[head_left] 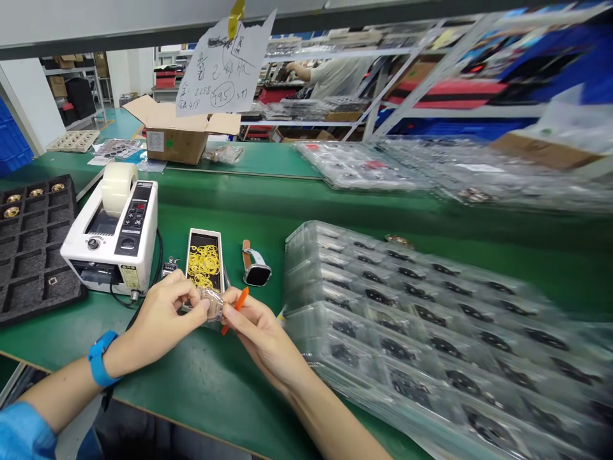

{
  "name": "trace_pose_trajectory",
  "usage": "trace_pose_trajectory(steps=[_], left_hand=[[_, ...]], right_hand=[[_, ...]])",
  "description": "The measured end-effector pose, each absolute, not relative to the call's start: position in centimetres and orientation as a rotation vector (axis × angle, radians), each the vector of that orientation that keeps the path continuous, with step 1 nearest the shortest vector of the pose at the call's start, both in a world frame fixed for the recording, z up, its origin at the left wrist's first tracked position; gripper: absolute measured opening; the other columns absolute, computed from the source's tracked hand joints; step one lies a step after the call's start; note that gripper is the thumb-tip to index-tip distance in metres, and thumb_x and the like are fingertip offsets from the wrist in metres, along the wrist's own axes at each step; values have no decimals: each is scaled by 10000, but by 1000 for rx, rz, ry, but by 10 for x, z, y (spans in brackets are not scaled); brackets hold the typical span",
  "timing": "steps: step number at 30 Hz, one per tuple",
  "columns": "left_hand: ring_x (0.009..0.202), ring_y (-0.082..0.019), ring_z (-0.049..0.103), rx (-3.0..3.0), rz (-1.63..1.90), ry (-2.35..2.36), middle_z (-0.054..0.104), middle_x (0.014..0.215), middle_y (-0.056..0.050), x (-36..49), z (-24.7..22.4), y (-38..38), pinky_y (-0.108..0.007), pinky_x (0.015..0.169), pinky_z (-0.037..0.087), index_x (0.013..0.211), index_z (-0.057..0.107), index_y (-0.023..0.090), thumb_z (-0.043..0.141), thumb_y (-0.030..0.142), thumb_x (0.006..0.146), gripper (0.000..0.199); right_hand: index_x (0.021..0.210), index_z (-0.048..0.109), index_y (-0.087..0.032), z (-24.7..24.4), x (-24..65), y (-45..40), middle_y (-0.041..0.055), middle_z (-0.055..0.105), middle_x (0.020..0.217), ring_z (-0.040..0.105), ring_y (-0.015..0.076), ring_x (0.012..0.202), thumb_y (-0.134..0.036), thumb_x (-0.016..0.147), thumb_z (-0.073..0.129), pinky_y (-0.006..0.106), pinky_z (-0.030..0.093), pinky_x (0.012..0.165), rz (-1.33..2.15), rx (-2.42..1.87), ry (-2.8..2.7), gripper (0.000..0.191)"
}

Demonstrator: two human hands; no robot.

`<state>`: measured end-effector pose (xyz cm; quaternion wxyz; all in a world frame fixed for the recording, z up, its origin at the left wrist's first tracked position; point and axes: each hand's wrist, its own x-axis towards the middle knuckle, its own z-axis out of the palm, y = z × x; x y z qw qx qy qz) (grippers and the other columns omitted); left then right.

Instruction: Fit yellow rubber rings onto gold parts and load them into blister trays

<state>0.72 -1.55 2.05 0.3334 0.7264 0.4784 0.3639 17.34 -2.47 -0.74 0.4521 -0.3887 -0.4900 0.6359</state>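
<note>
My left hand (pixel 175 313), with a blue band on its wrist, pinches the left side of a small round shiny metal part (pixel 212 304), which looks like a watch case. On the other side, my right hand (pixel 251 322) grips the same part's edge and also holds a thin orange tool (pixel 243 298) between its fingers. Just behind the hands lies a white box (pixel 221 246) of yellow rings (pixel 204 263). A smartwatch (pixel 257 273) with a light strap rests right of that box.
A white tape dispenser (pixel 112 230) and a black foam tray (pixel 36 236) stand at the left. Stacked clear trays (pixel 316 319) of dark parts fill the right. Behind are an open cardboard box (pixel 177 137), a hanging handwritten paper (pixel 223 70) and a person's arm beyond the shelf.
</note>
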Motion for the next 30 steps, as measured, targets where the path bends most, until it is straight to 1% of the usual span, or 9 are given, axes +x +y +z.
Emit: trace_pose_trajectory(steps=[4,7,10,13,18,22,24,27,30], left_hand=[[580,-104,400,2019,991,1435,436,703,33,2,24,-14,-246,542,329,683,500,179,617,250,788,172],[606,-112,460,2094,1207,1330,496,744,7,-2,26,-12,-250,555,387,763,568,174,581,219,831,82],[894,-177,588,2221,1254,993,598,996,-77,-1,22,-10,-313,762,483,881,668,191,573,203,853,99],[1170,-252,523,2318,1064,813,561,1273,-107,2,13,-6,-416,976,423,1012,683,224,655,245,800,214],[1122,-251,583,2396,981,742,647,1194,-92,1,13,-11,-426,1045,361,1027,674,220,684,279,729,304],[1224,-253,525,2339,1053,738,568,1318,-134,-32,34,-33,-398,1077,358,1320,469,192,711,343,749,639],[1241,-250,509,2310,1144,880,542,1346,-133,-66,44,-43,-373,1045,405,1346,433,204,703,346,765,656],[1133,-241,575,2234,1347,1410,620,1230,-116,-134,54,-41,-378,980,450,1181,563,185,565,291,859,339],[1075,-212,593,1985,1180,2165,642,1176,-89,-207,60,-13,-325,917,476,1070,596,157,423,354,902,311]], right_hand=[[687,536,-209,-8,175,-24,-23,436,655,380,134,629,-591,731,649,253,312,594,1514,-991,-1199,402],[683,548,-204,-8,176,-24,-23,449,651,383,127,621,-591,722,662,245,314,585,1493,-991,-1184,405],[685,557,-199,-8,174,-25,-26,455,644,393,118,610,-572,708,688,236,334,587,1538,-949,-1148,396],[746,589,-198,-10,167,-27,-14,501,665,433,121,605,-546,695,710,248,378,600,1666,-895,-1084,371],[769,609,-206,-10,154,-40,11,543,685,507,150,639,-508,688,729,284,437,641,1803,-797,-1075,335],[692,577,-205,9,170,-34,8,525,662,492,138,616,-562,751,644,265,424,595,1794,-790,-1302,368],[678,563,-204,25,183,-9,11,530,652,503,149,622,-611,738,623,269,422,585,1666,-807,-1565,415],[695,558,-199,48,197,56,13,565,678,494,138,587,-608,790,547,266,416,564,1277,-1044,-2049,421],[756,596,-188,54,196,126,25,619,710,556,151,631,-428,914,393,251,428,568,514,-1483,-2518,352]])
